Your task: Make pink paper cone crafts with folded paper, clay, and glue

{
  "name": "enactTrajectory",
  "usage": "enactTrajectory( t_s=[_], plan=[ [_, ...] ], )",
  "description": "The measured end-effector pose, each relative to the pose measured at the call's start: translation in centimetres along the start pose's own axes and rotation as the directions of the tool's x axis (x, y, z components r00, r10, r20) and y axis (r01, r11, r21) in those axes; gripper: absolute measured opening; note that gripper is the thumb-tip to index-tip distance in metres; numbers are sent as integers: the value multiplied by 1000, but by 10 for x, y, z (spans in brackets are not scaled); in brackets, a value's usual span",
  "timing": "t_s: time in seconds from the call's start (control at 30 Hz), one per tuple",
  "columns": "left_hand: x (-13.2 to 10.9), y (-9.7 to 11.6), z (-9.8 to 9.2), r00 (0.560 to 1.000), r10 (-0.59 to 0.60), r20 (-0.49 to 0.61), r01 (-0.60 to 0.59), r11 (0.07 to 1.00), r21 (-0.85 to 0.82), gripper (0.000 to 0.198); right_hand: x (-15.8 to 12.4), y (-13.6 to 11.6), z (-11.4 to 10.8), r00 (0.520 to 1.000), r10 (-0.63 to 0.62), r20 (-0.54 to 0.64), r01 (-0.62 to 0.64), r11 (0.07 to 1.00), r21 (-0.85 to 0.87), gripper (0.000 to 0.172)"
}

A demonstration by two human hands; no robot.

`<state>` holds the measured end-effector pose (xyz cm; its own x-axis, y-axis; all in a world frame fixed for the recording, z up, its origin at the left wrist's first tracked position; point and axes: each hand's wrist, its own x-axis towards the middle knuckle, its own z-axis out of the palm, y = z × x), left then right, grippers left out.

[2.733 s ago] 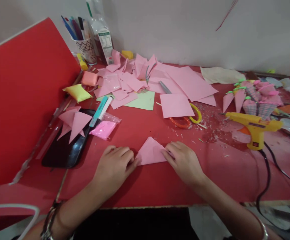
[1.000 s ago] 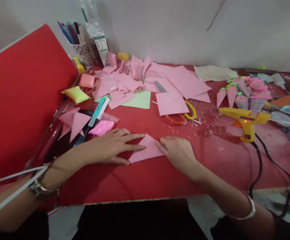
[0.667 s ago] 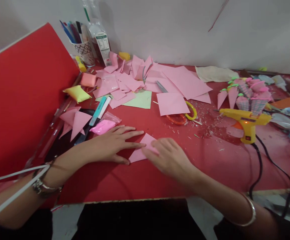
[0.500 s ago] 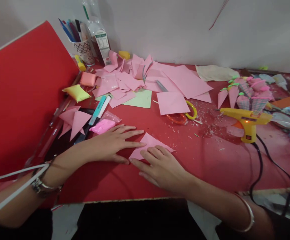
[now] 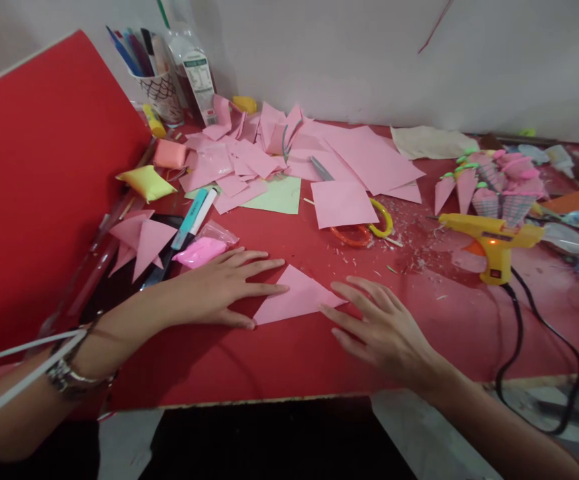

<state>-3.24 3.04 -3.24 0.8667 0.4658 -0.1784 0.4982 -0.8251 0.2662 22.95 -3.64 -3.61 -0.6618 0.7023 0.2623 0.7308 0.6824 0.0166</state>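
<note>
A pink paper triangle point(image 5: 296, 298) lies flat on the red table point(image 5: 279, 360) near its front edge. My left hand point(image 5: 219, 287) rests open and flat, its fingers stretched out, the fingertips pressing the triangle's left part. My right hand point(image 5: 384, 330) is open with fingers spread just right of the triangle, its fingertips at the paper's right tip. Neither hand holds anything.
A pile of pink paper pieces point(image 5: 269, 157), a pale green sheet point(image 5: 276, 197), scissors point(image 5: 364, 230) and a pen cup point(image 5: 156, 87) lie behind. A yellow glue gun point(image 5: 492, 237) with a black cord stands right. A red board point(image 5: 39, 173) leans left, beside a phone point(image 5: 134, 267) with pink triangles.
My right hand slid along the triangle's lower edge to the left, then swept back right and off the paper. My left hand stayed flat on the left part.
</note>
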Motion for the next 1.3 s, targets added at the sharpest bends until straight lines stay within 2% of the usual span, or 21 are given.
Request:
enactTrajectory(
  t_s=[0.23, 0.4, 0.57, 0.67, 0.73, 0.83, 0.9, 1.0, 1.1, 1.2, 1.3],
  plan=[
    [-2, -1, 2, 1000, 23, -17, -23, 1000, 11, 54, -24, 17, -7, 997, 77, 29, -76, 996, -43, 26],
    [-4, 9, -2, 1000, 22, -15, -22, 1000, 5, 44, -26, 21, -5, 996, 82, 46, -82, 997, 9, 26],
    [5, 24, 0, 994, -91, -66, 91, 996, -16, 49, -3, 17, 0, 984, 117, 134, -140, 974, 176, 27],
    [14, 32, 4, 978, -163, -131, 164, 986, -4, 48, 16, 11, -4, 949, 84, 303, -168, 950, 263, 44],
    [18, 35, 6, 970, -180, -162, 185, 983, 14, 48, 27, 9, -8, 923, 56, 382, -170, 947, 273, 48],
    [22, 39, 7, 965, -194, -178, 207, 976, 60, 44, 34, 10, -11, 910, 28, 415, -137, 962, 235, 41],
    [22, 41, 6, 957, -221, -188, 242, 965, 97, 37, 35, 13, -10, 920, 17, 392, -88, 983, 163, 30],
    [23, 43, 4, 947, -231, -223, 265, 955, 136, 33, 35, 18, -5, 959, -64, 275, 60, 998, 22, 18],
    [23, 45, 1, 932, -189, -311, 247, 956, 159, 37, 38, 22, -3, 967, -224, 123, 232, 971, -56, 22],
    [23, 47, -7, 876, -109, -469, 226, 953, 201, 35, 47, 22, -8, 955, -298, -8, 297, 953, -56, 30],
    [25, 51, -19, 805, 14, -593, 181, 947, 267, 14, 58, 17, -20, 963, -254, -94, 257, 966, 31, 34]
  ],
)
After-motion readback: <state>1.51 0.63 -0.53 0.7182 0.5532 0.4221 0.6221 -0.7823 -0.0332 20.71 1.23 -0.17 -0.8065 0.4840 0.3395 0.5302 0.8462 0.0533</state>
